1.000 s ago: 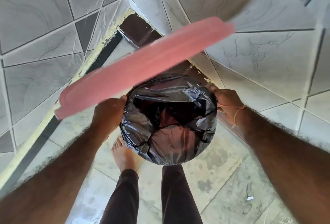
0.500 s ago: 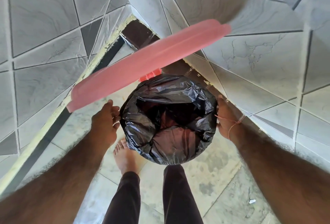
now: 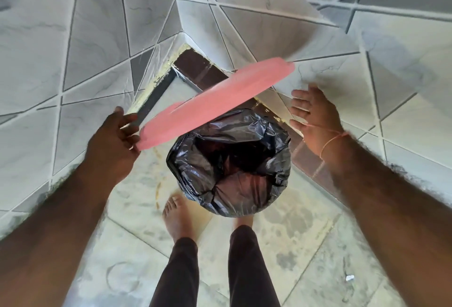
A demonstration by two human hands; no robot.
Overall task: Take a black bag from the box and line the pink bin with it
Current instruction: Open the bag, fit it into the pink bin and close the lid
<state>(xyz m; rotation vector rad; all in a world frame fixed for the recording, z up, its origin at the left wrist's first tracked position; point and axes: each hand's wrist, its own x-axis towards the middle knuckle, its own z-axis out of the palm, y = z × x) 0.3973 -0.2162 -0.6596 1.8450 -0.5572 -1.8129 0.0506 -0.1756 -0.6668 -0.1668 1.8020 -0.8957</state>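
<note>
**Both hands off the lined bin, lid standing raised**

The crinkled black plastic bag sits inside the bin in the tiled corner, its edge folded out over the rim so the bin's own wall is hidden. The flat pink plastic lid stands tilted above the opening. Half a second ago both hands were low beside the bag's rim; now they are higher and clear of it. The left hand has loosely curled fingers at the lid's lower left edge; whether they grip it cannot be told. The right hand is apart, palm up, fingers spread. Bare feet stand on the floor just before the bin.
</note>
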